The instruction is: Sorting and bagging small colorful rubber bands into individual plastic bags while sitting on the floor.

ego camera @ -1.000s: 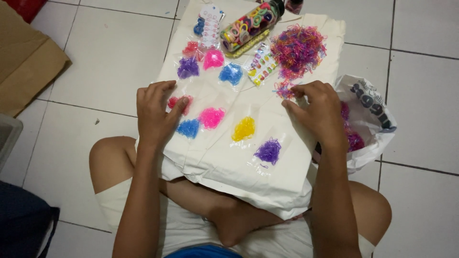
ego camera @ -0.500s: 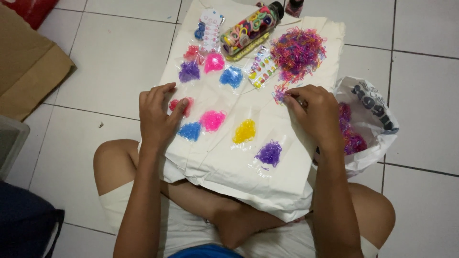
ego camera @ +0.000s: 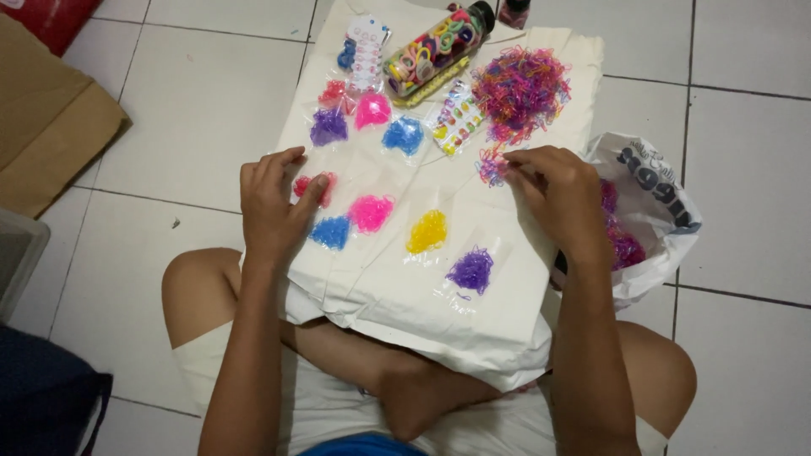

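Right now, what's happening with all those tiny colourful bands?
A person sits cross-legged on a tiled floor with a cream cloth over the lap. The left hand presses on a small clear packet of red bands. The right hand pinches at the edge of a loose mixed pile of pink, purple and orange bands. Sorted yellow and purple packets lie between.

Bare arms, bare knees, pale shorts

The person's left hand (ego camera: 272, 207) and right hand (ego camera: 559, 196) are uncovered, with no rings, watch or bracelet in sight, and both forearms are bare to the bottom edge of the view, so no sleeve shows. The fingers (ego camera: 291, 155) are slim with short, unpainted nails. Light cream shorts (ego camera: 325, 409) cover the thighs, the knees are bare, and a strip of bright blue garment (ego camera: 359, 445) shows at the waist.
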